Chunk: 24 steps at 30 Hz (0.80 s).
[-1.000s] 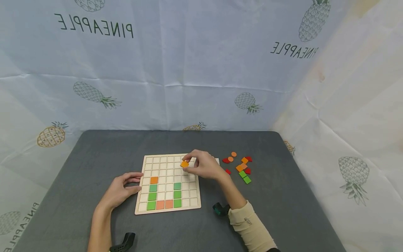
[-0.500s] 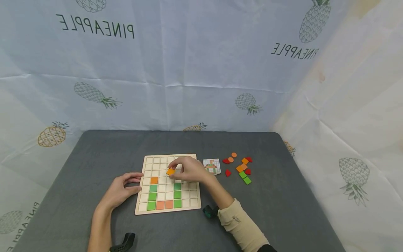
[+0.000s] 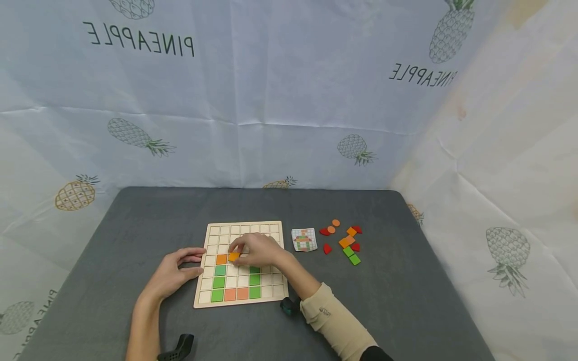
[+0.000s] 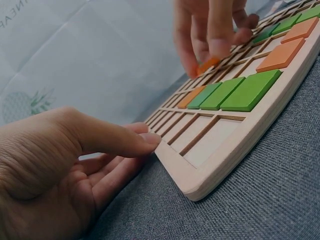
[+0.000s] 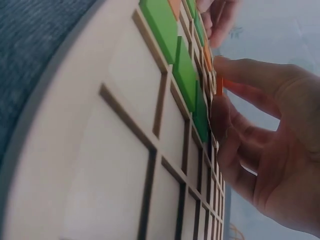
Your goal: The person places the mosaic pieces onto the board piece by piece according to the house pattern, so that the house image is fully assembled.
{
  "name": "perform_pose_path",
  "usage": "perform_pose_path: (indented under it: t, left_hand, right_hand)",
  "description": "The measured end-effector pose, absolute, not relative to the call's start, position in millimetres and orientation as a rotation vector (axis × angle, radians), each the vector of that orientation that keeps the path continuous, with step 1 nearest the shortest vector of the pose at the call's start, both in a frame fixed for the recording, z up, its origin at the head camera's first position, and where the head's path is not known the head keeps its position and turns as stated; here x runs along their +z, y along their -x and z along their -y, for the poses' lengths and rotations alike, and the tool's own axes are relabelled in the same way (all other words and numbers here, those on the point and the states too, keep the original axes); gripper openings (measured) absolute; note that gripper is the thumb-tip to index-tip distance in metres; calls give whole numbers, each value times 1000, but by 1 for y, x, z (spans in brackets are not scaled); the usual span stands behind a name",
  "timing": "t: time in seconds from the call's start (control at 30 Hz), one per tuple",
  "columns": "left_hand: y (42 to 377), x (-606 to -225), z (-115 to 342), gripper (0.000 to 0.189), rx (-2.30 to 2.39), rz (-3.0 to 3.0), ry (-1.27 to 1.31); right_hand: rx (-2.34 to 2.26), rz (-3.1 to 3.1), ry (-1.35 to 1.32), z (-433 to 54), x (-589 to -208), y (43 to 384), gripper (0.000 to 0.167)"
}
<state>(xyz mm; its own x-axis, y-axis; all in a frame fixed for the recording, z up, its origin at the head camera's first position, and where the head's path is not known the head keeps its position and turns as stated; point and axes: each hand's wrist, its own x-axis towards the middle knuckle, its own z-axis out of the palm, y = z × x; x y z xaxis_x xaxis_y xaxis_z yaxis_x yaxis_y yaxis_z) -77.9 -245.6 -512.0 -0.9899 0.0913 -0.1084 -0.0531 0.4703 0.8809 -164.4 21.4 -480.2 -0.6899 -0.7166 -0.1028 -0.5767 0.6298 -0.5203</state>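
Observation:
A wooden grid board [image 3: 275, 297] lies on the grey table, with green and orange square tiles set in some of its cells. My right hand [image 3: 259, 249] pinches an orange square tile [image 3: 233, 256] between thumb and fingers, over the cell to the right of a placed orange tile [image 3: 221, 259]. In the right wrist view, the held tile [image 5: 219, 86] stands edge-on at the grid, partly covered by the fingers. My left hand [image 3: 173, 271] rests against the board's left edge. The left wrist view shows its thumb [image 4: 145, 143] touching the rim, with the other fingers loosely bent beside it.
Right of the board lies a small pattern card [image 3: 304, 239]. Beyond it are loose pieces: orange discs [image 3: 335, 223], red pieces [image 3: 327, 248], orange squares [image 3: 345, 241] and green squares [image 3: 351, 254]. A pineapple-print cloth [image 3: 271, 90] hangs behind the table.
My right hand has carried the orange tile left and toward me across the board, down to the placed orange tile's row. The pattern card has come into full view. My left hand stays put.

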Motion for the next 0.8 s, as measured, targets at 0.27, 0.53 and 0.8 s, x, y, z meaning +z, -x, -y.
perform_pose_path:
  t: [0.27,0.53,0.8]
  left_hand:
    - [78,-512,246,57,1544,-2571,-35]
    - [80,-512,245,56,1532,-2569,-43]
    - [79,-512,246,57,1498,-2600,-35]
  right_hand:
    - [-623,-2557,1028,-18,-481,163,27]
    - [-633,-2550,1014,-20,-480,162,29]
    - [-647,-2563,1021,-20,-479,161,27]
